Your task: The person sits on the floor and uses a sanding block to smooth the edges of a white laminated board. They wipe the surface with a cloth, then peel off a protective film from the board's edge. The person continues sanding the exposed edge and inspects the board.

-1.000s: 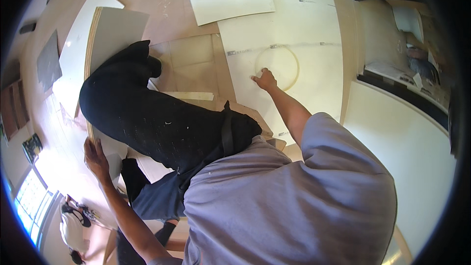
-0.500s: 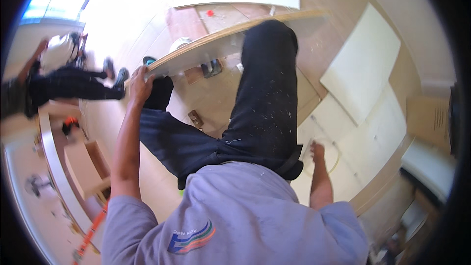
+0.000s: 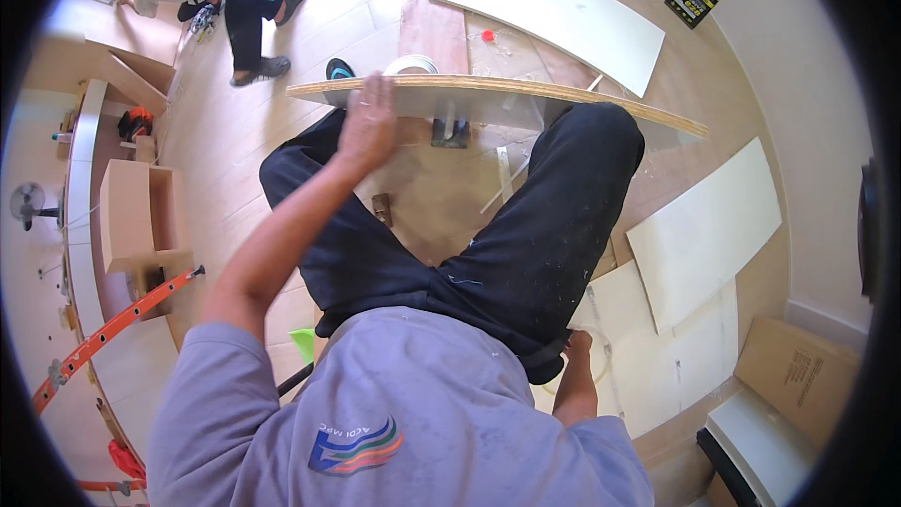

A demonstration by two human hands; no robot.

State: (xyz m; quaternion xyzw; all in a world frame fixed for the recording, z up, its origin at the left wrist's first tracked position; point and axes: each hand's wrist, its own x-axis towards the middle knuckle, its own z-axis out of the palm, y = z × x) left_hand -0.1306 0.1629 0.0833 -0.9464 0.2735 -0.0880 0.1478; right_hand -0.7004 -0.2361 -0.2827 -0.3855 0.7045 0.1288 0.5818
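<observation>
A plywood panel (image 3: 526, 89) with a grey face stands on edge in front of my knees, its bare layered edge upward. My left hand (image 3: 369, 127) lies over this top edge toward the panel's left end, fingers stretched out together and slightly blurred. Down by my right hip, my right hand (image 3: 579, 345) is close to a dark thing (image 3: 544, 363) at my waist; its fingers are partly hidden, so what they hold is unclear. Behind the panel's edge sits a white roll (image 3: 413, 64). On the floor between my legs lies a small brown block-like thing (image 3: 381, 207).
White panels (image 3: 572, 19) lie beyond the plywood, with others (image 3: 713, 235) at the right. A cardboard box (image 3: 798, 376) stands lower right. At the left are an open wooden box (image 3: 141, 216) and an orange ladder-like rail (image 3: 117, 329). A co-worker's legs (image 3: 239, 14) show upper left.
My left hand has gone from gripping the panel's left end to lying flat farther along its edge. My right hand has come in to my hip. The panel appears more level as my view turned.
</observation>
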